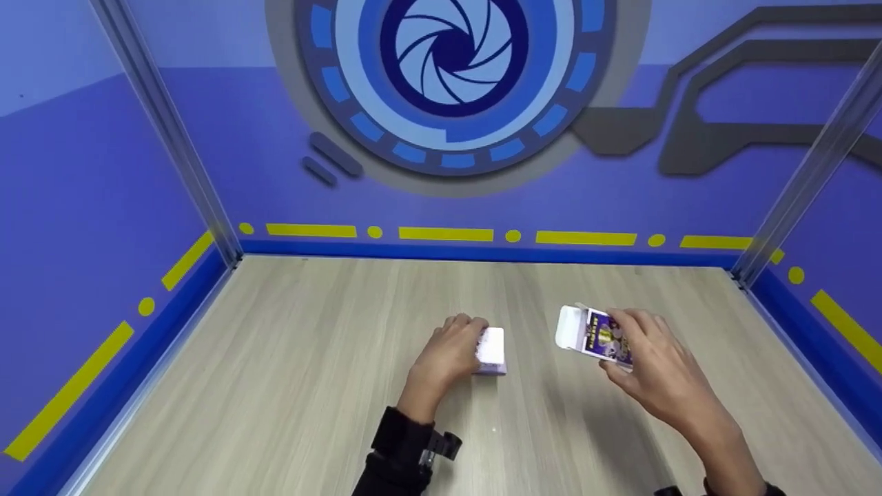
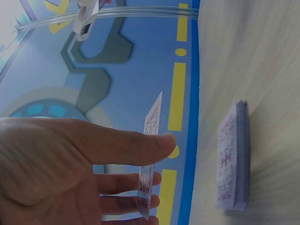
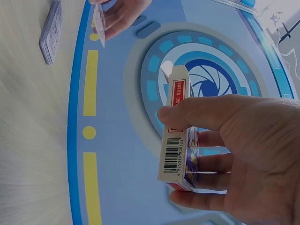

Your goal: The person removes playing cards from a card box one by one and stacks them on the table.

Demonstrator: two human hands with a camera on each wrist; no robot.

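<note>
My left hand (image 1: 448, 348) pinches a single playing card (image 2: 151, 123) between the thumb and the fingers, its back printed in a reddish pattern. Below the card, and apart from it in the left wrist view, a squared stack of playing cards (image 2: 227, 159) lies on the table. In the head view the held card overlaps that stack. My right hand (image 1: 665, 362) grips a small card box (image 1: 606, 335) above the table, thumb on the narrow side with the barcode (image 3: 172, 154). The box's white end flap (image 1: 569, 328) stands open and points left. Its inside is hidden.
The wood-grain table (image 1: 310, 386) is enclosed by a blue printed back wall (image 1: 227, 165) and side walls. Metal posts (image 1: 165, 131) stand at the rear corners. A dark strap (image 1: 403, 430) wraps my left wrist.
</note>
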